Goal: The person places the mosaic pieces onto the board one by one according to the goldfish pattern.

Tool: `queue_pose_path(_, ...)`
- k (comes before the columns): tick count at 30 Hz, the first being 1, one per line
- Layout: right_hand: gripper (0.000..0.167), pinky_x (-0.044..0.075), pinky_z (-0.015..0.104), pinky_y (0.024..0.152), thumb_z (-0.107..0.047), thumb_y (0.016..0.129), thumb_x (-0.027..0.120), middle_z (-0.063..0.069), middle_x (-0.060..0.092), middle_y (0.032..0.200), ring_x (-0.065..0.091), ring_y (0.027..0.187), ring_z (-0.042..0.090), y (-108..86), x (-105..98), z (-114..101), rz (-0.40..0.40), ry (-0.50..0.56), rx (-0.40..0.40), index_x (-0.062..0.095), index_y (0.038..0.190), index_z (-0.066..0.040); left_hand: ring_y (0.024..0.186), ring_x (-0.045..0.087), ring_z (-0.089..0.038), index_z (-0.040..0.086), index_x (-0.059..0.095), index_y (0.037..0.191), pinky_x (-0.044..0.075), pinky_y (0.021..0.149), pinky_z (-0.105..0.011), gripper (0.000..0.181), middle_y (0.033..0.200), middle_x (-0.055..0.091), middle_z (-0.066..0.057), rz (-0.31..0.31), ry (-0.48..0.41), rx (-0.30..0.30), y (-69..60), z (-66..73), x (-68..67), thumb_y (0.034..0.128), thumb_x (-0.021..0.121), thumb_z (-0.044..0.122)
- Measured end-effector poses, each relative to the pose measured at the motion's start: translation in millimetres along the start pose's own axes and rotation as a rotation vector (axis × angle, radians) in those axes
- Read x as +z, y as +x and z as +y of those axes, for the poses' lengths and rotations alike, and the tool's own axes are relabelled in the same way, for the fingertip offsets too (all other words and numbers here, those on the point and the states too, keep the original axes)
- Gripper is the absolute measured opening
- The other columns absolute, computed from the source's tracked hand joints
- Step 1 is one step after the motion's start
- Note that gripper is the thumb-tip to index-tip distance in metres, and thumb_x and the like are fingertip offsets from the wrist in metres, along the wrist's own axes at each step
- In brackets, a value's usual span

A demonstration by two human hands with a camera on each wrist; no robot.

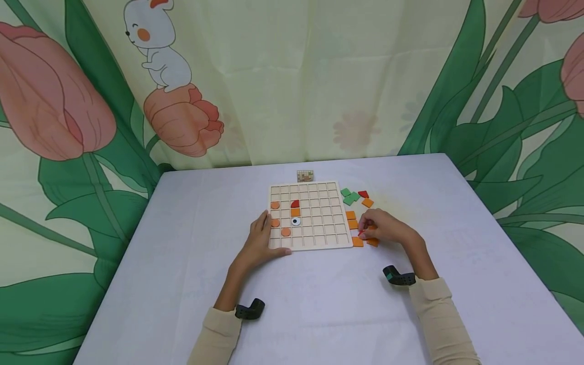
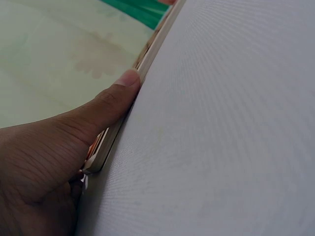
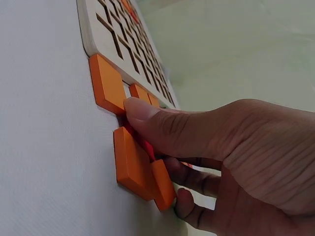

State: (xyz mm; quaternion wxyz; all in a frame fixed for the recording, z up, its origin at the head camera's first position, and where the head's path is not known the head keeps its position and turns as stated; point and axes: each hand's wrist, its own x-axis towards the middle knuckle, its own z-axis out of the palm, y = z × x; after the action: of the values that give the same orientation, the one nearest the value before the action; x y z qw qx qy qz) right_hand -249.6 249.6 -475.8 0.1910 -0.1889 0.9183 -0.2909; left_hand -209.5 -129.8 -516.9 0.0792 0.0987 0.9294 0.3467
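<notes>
A pale grid board point(image 1: 319, 213) lies on the table, holding several orange discs, a red piece point(image 1: 295, 204), an orange square point(image 1: 295, 212) and a white disc with a dark dot point(image 1: 296, 221). My left hand point(image 1: 261, 243) rests along its left side and front-left corner; in the left wrist view the thumb point(image 2: 129, 78) touches the board's edge point(image 2: 110, 140). Just off the board's right side, my right hand point(image 1: 385, 226) pinches a red piece point(image 3: 145, 145) between thumb and fingers, mostly hidden by them. Orange squares point(image 3: 109, 83) lie around these fingers.
Green pieces point(image 1: 349, 200), another red piece point(image 1: 363, 194) and an orange one point(image 1: 367, 202) lie beside the board's upper right. A small patterned card point(image 1: 305, 176) is behind the board. A printed curtain point(image 1: 292, 81) hangs behind the table point(image 1: 319, 314).
</notes>
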Motion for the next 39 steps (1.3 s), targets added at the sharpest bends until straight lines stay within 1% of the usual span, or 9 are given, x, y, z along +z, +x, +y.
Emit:
queue_pose_path(4,0.022,0.057,0.049,0.099,-0.012,0.092,0.083,0.01,0.071,0.107,0.061,0.104,0.026,-5.7,-2.6,2.4,-0.015,-0.01,-0.016,0.073,0.109,-0.003,0.164,0.012,-0.042,-0.001,0.012,0.169,0.033,0.127,-0.057,0.13,0.179,0.007,-0.019,-0.007,-0.007,0.002,-0.9,0.2,-0.1,0.0796,0.093,0.047)
queue_pose_path(8,0.02,0.058,0.045,0.095,-0.009,0.094,0.079,0.012,0.071,0.107,0.06,0.102,0.027,-8.5,-3.8,2.4,0.012,0.031,0.027,0.073,0.111,-0.002,0.165,0.011,-0.041,-0.001,0.012,0.169,0.032,0.128,-0.057,0.129,0.179,0.007,-0.02,-0.007,-0.023,0.007,-1.8,0.8,-1.4,0.0797,0.093,0.045)
queue_pose_path(11,0.016,0.058,0.042,0.092,-0.004,0.097,0.073,0.013,0.068,0.109,0.059,0.102,0.027,-8.2,-3.5,1.9,0.065,0.053,0.058,0.073,0.113,-0.002,0.165,0.01,-0.041,-0.002,0.012,0.169,0.031,0.128,-0.058,0.129,0.179,0.007,-0.02,-0.008,-0.019,0.011,-1.5,0.6,-1.8,0.0798,0.093,0.045)
queue_pose_path(17,0.027,0.056,0.056,0.104,0.011,0.097,0.059,0.019,0.069,0.119,0.06,0.112,0.036,-6.9,0.2,5.0,0.201,0.034,0.041,0.074,0.116,-0.001,0.165,0.009,-0.041,0.0,0.011,0.169,0.031,0.128,-0.057,0.13,0.179,0.006,-0.019,-0.012,-0.037,0.004,-1.8,0.6,-1.2,0.0798,0.093,0.045)
queue_pose_path(21,0.022,0.059,0.05,0.1,0.002,0.101,0.064,0.021,0.07,0.119,0.062,0.111,0.036,-5.0,1.6,7.3,0.245,0.078,0.108,0.07,0.122,0.001,0.165,0.01,-0.041,0.0,0.011,0.169,0.031,0.128,-0.057,0.13,0.179,0.006,-0.019,-0.013,-0.036,0.001,-2.8,1.6,-1.6,0.0797,0.093,0.046)
queue_pose_path(25,0.028,0.058,0.039,0.092,-0.014,0.099,0.074,0.019,0.067,0.111,0.059,0.103,0.031,-1.5,0.9,6.6,0.221,0.057,0.145,0.069,0.121,0.003,0.165,0.009,-0.041,0.0,0.011,0.169,0.031,0.129,-0.057,0.13,0.179,0.006,-0.019,-0.015,-0.03,-0.001,-2.7,1.7,-2.3,0.0798,0.093,0.046)
queue_pose_path(27,0.029,0.058,0.043,0.095,-0.013,0.097,0.075,0.02,0.065,0.113,0.058,0.105,0.032,-0.7,1.6,6.0,0.211,0.028,0.136,0.071,0.121,0.003,0.165,0.009,-0.041,-0.001,0.011,0.169,0.031,0.129,-0.057,0.13,0.179,0.006,-0.02,-0.015,-0.031,0.002,-2.3,1.2,-2.0,0.08,0.093,0.046)
queue_pose_path(33,0.032,0.047,0.064,0.113,0.001,0.098,0.063,0.027,0.064,0.137,0.055,0.123,0.043,-2.8,3.5,4.3,0.225,0.032,0.087,0.069,0.13,0.001,0.165,0.009,-0.041,-0.001,0.011,0.169,0.03,0.129,-0.057,0.13,0.179,0.006,-0.02,-0.013,-0.033,0.005,-1.9,-0.2,-1.8,0.0802,0.093,0.045)
queue_pose_path(39,0.034,0.056,0.051,0.104,-0.009,0.097,0.073,0.024,0.065,0.123,0.058,0.112,0.036,-1.1,4.1,3.9,0.249,0.023,0.13,0.067,0.128,0.004,0.164,0.011,-0.042,-0.003,0.012,0.169,0.031,0.128,-0.057,0.129,0.179,0.006,-0.021,-0.015,-0.021,0.01,-1.5,-0.3,-1.8,0.0806,0.093,0.045)
